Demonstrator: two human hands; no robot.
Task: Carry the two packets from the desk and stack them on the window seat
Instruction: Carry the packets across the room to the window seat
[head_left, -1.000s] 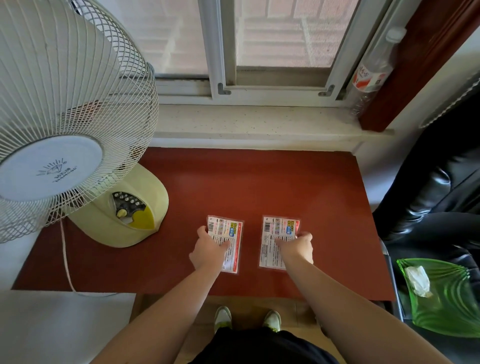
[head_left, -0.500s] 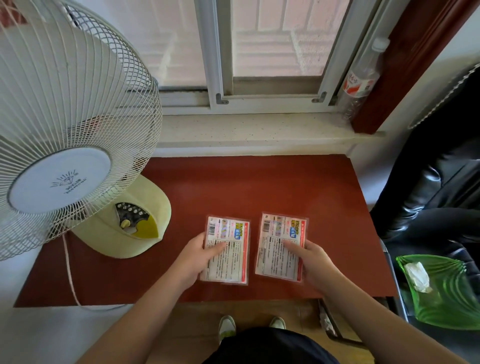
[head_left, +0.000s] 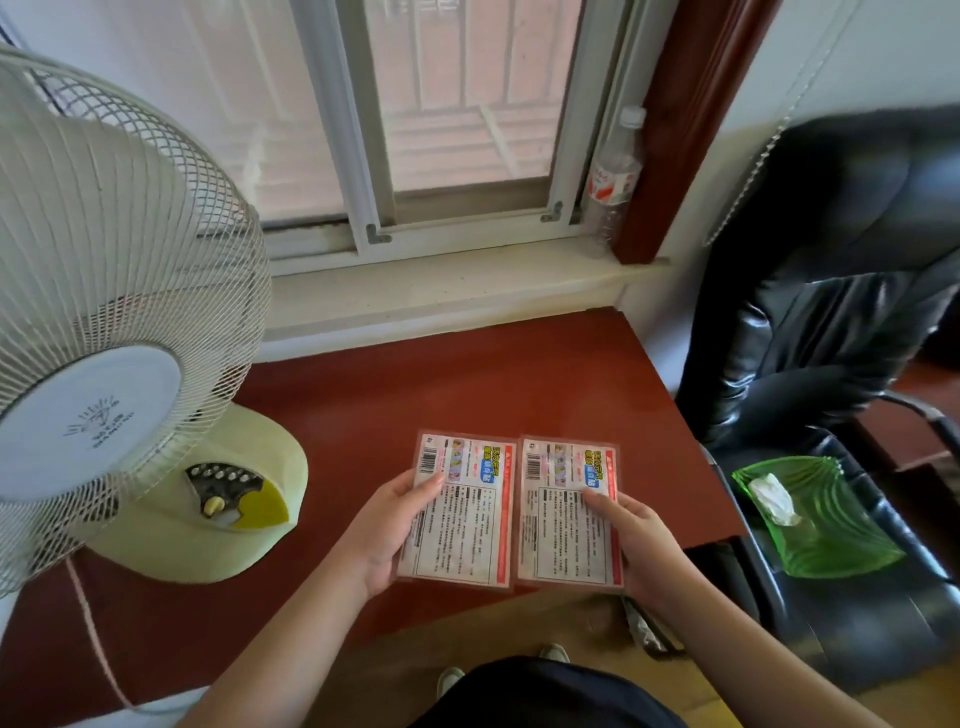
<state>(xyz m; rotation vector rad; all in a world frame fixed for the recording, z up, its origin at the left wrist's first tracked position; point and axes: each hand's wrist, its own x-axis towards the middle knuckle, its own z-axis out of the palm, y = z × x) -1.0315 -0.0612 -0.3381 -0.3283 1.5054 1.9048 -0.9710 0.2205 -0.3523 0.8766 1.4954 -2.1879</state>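
Observation:
Two flat printed packets with barcodes and red edges are held side by side above the front edge of the red-brown desk (head_left: 483, 384). My left hand (head_left: 387, 525) grips the left packet (head_left: 460, 512) by its left edge, thumb on top. The right packet (head_left: 569, 512) is in my right hand (head_left: 636, 540), thumb on its face. Both packets are raised off the desk, backs facing up. The pale window seat (head_left: 441, 293) runs behind the desk under the window.
A large cream fan (head_left: 119, 332) with its base and cord fills the desk's left side. A plastic bottle (head_left: 613, 182) stands at the ledge's right end. A black leather chair (head_left: 831, 291) stands to the right, holding a green glass dish (head_left: 815, 525) with a tissue.
Both hands have lifted the packets off the desk and drawn them toward me. The view has tilted up and come closer.

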